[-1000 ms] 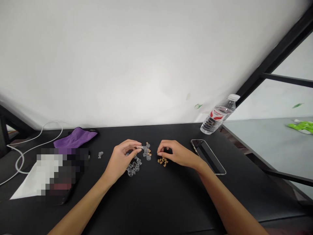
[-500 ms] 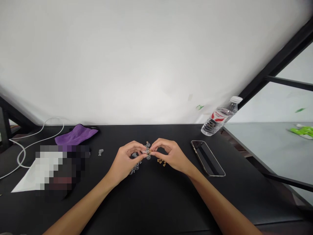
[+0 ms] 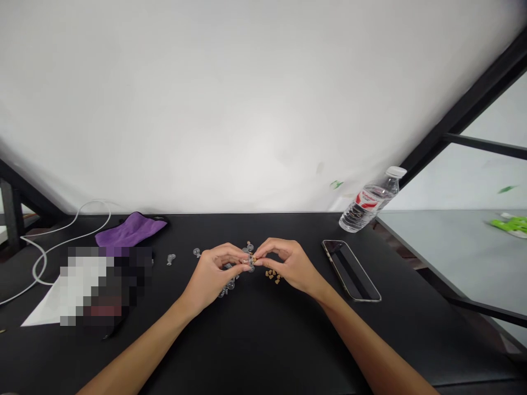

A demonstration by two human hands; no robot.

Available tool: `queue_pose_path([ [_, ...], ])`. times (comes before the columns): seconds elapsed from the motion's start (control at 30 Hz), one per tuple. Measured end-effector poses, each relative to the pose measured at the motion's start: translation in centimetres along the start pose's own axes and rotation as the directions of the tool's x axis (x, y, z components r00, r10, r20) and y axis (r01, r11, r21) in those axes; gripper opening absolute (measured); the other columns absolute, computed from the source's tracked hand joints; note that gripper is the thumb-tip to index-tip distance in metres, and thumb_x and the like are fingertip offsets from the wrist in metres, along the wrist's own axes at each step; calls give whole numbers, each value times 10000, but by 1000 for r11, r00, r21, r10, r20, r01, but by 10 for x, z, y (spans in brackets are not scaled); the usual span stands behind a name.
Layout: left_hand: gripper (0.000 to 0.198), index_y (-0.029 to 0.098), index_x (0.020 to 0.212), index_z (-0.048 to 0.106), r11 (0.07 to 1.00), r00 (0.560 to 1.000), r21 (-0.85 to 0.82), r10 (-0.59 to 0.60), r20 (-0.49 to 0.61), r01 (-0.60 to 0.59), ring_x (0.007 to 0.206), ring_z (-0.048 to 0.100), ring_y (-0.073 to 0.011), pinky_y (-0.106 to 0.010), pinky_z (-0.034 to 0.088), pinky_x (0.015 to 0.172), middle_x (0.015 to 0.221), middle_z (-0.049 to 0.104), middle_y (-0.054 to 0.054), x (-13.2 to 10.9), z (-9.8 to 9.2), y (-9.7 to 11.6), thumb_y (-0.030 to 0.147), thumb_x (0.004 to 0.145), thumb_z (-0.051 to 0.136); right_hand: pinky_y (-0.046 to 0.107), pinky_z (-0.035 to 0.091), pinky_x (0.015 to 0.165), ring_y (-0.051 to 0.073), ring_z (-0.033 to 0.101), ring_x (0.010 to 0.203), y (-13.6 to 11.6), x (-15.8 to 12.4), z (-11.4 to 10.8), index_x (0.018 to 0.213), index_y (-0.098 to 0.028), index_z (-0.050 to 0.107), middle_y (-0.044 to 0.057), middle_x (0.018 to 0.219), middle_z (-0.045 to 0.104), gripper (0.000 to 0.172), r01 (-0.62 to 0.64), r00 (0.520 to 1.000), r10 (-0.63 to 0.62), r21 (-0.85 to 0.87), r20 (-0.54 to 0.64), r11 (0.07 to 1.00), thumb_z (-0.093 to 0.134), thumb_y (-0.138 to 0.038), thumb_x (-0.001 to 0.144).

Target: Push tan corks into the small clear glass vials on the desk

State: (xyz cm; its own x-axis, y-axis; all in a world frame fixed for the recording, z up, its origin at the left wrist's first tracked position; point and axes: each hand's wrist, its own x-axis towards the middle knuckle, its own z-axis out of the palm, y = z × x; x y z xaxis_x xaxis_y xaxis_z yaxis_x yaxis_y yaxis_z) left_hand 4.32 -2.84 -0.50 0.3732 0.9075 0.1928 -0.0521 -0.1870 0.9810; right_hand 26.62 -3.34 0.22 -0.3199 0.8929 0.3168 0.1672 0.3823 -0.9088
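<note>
My left hand (image 3: pixel 212 277) is closed, thumb and fingers pinching a tiny clear glass bottle (image 3: pixel 247 261). From the right, my right hand (image 3: pixel 290 266) pinches a small cork (image 3: pixel 254 260) at the bottle's mouth. How deep the cork sits cannot be made out. Just behind the fingertips lies another small bottle (image 3: pixel 250 248) with a cork close by. Several loose glass bottles (image 3: pixel 229 286) are partly hidden under my left hand. Below my right fingers is a little group of corks (image 3: pixel 272 275).
Two single glass bottles, one nearer (image 3: pixel 197 252) and one farther left (image 3: pixel 171 259), lie on the black table (image 3: pixel 255 345). At right are a phone (image 3: pixel 351 270) and a tilted water bottle (image 3: pixel 368 201). A purple cloth (image 3: pixel 132 230) and white cable (image 3: pixel 43 249) are at left.
The whole view has shifted slightly, with things sitting a little lower. A single glass bottle now shows beside my left wrist. Both hands keep their pinch at the same place.
</note>
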Motion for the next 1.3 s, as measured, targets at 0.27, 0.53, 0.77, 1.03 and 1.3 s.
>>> queue_pose_path([
  [0.27, 70, 193, 839, 815, 995, 996, 53, 81, -34, -79, 902, 729, -219, -339, 614, 831, 950, 720, -74, 0, 2, -5, 243, 803, 849, 360, 570, 851, 216, 736, 869, 3, 0, 4, 908, -193, 770, 57, 878, 769, 151, -42, 998, 44, 44, -37, 998, 822, -319, 843],
  [0.53, 25, 209, 829, 813, 941, 965, 236, 260, -44, -243, 857, 723, -194, -302, 592, 779, 927, 730, -62, -2, 3, -9, 225, 849, 813, 369, 557, 886, 209, 725, 859, 4, 1, 7, 945, -185, 727, 35, 795, 746, 254, -122, 992, 125, 164, -9, 979, 850, -362, 811],
  [0.77, 43, 203, 843, 785, 877, 923, 326, 383, -32, -353, 842, 727, -186, -300, 599, 780, 917, 731, -49, -3, 4, -7, 171, 872, 781, 346, 565, 815, 198, 719, 813, 6, 1, 9, 938, -183, 714, 34, 801, 739, 289, -188, 981, 193, 230, 2, 955, 860, -385, 792],
  [1.03, 73, 218, 938, 768, 851, 914, 382, 404, -39, -360, 893, 714, -182, -309, 590, 829, 971, 726, -42, -3, 8, -7, 159, 901, 748, 340, 564, 838, 196, 724, 864, 5, 2, 6, 989, -184, 723, 50, 894, 760, 290, -211, 977, 209, 246, 34, 946, 849, -367, 803],
  [1.3, 222, 242, 1140, 706, 827, 932, 455, 361, 20, -330, 916, 680, -169, -306, 578, 858, 1087, 692, -39, 0, 6, -3, 203, 923, 730, 316, 511, 779, 172, 633, 810, 2, 3, -2, 946, -203, 743, 30, 899, 696, 141, -63, 998, 63, -51, 0, 997, 721, -340, 923],
])
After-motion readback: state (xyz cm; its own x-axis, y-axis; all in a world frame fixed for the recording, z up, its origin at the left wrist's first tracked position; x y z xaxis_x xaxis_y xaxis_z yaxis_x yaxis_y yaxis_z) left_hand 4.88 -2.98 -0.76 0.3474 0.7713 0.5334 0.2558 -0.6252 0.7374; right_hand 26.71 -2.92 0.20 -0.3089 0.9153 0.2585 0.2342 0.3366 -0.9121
